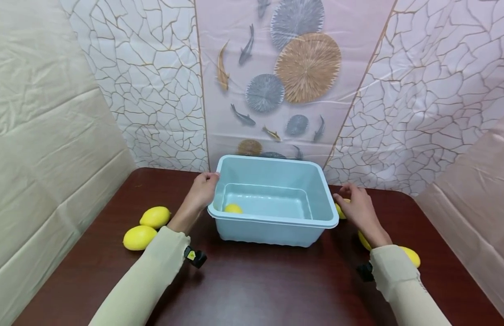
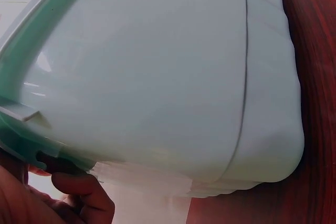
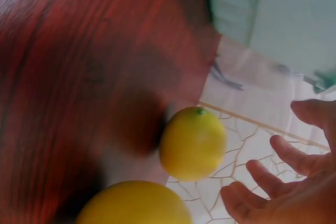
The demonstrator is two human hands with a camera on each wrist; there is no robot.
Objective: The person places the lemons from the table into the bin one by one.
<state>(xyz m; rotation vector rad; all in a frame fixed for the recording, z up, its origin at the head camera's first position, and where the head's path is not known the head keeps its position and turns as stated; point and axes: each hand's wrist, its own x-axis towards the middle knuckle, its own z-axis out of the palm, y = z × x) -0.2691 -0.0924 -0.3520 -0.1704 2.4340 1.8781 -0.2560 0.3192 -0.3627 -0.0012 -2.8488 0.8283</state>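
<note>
A light blue plastic basin stands on the table with one yellow lemon in its near left corner. My left hand grips the basin's left rim, its fingers curled at the edge; the left wrist view shows the same fingers under the rim. My right hand is just off the basin's right side, over a lemon that it partly hides. In the right wrist view its fingers are spread and loosely bent, apart from the lemon, holding nothing.
Two lemons, one behind the other, lie left of my left forearm. Two more, one farther and one nearer, are partly covered by my right forearm. Patterned cloth hangs behind the dark red table.
</note>
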